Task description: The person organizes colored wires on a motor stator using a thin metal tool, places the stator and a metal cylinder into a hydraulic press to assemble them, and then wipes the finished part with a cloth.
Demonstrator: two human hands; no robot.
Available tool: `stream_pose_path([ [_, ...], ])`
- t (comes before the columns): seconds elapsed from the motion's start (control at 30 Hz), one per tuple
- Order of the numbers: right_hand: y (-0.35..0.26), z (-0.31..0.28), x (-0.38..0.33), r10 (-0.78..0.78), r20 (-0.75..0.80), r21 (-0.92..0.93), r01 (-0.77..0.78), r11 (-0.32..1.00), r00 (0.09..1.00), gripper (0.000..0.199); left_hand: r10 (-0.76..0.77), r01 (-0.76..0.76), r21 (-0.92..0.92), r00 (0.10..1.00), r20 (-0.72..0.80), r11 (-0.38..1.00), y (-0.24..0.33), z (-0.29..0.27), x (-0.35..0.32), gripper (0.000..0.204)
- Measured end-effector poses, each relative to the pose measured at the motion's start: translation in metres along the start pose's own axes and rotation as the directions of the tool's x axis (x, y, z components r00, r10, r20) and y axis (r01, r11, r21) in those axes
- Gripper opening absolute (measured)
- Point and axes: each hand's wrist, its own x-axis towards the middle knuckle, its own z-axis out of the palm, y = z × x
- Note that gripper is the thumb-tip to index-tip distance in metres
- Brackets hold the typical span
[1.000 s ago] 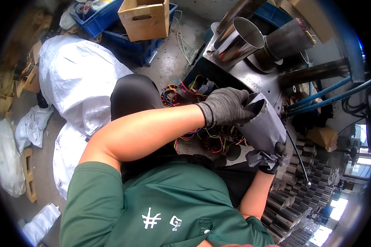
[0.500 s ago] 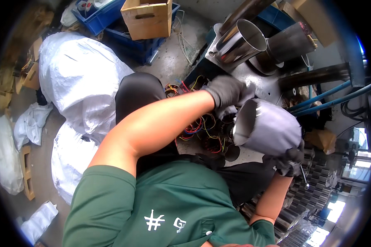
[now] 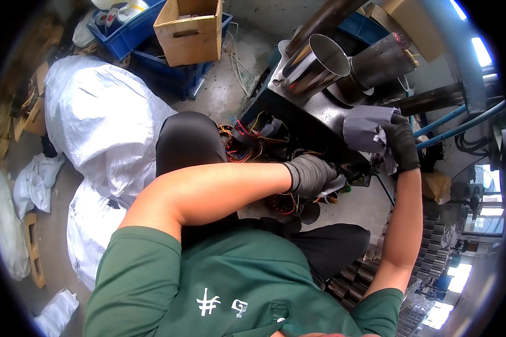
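Note:
My left hand [image 3: 310,175], in a dark grey knit glove, is closed on what looks like a light grey rag [image 3: 337,185], low beside the dark bench. Its fingertips are partly hidden. My right hand [image 3: 402,143], in a dark glove, grips the right side of a grey cylindrical sleeve [image 3: 365,129] at the bench top's near edge. Its surface looks wrinkled, and loose grey edges show by my fingers. Left of my left hand, wound motor parts with red, yellow and green wires [image 3: 244,143] lie on the floor.
A shiny steel cylinder [image 3: 315,64] and a dark metal cylinder [image 3: 382,64] stand on the metal bench top [image 3: 326,112]. Blue hoses [image 3: 461,123] run at the right. White sacks [image 3: 104,112] lie left of my knee; a cardboard box [image 3: 191,42] sits on blue crates behind.
My right hand has carried the grey sleeve up and away from me, to the bench top. My left hand has come down from beside the sleeve toward the wires.

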Motion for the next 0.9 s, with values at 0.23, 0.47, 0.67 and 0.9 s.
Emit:
stream_pose_path([
  [0.23, -0.001, -0.02, 0.004, 0.379, -0.245, 0.527, -0.205, 0.825, 0.893, 0.042, -0.35, 0.229, -0.343, 0.87, -0.347, 0.911, -0.019, -0.013, 0.012, 0.045],
  [0.47, -0.03, -0.048, -0.147, 0.787, -0.227, 0.926, -0.124, 0.358, 0.574, 0.062, -0.479, 0.191, -0.518, 0.717, -0.507, 0.834, -0.035, -0.023, 0.027, 0.01],
  [0.67, -0.155, 0.138, -0.16, 0.282, -0.12, 0.339, 0.306, -0.89, 0.952, 0.065, -0.272, -0.278, -0.734, 0.801, -0.534, 0.619, -0.062, 0.062, 0.061, 0.026],
  [0.9, -0.234, 0.142, -0.121, 0.381, 0.395, 0.198, 0.328, -0.924, 0.836, 0.066, -0.139, -0.088, -0.464, 0.891, -0.432, 0.882, -0.021, 0.075, 0.034, 0.027],
])
